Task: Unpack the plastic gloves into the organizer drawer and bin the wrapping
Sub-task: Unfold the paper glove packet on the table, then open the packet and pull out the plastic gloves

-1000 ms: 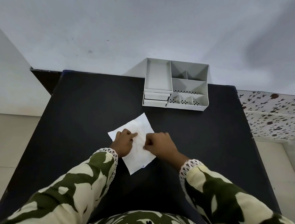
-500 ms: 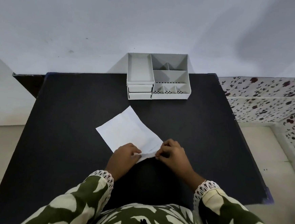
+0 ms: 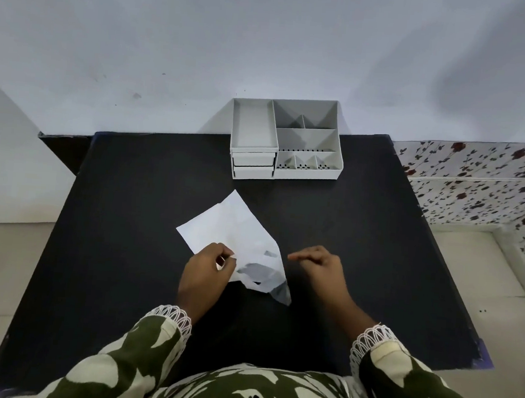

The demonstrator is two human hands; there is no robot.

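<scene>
Left grip (image 3: 208, 268) pinches the packet (image 3: 236, 237), seemingly torn; right hand (image 3: 318, 266) beside it

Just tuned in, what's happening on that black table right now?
A person is opening a white packet of plastic gloves. The left hand pinches the packet's near edge; the right hand is off it, loosely curled just to its right. The near end looks torn open. The grey organizer sits at the table's far edge, both drawers closed.
</scene>
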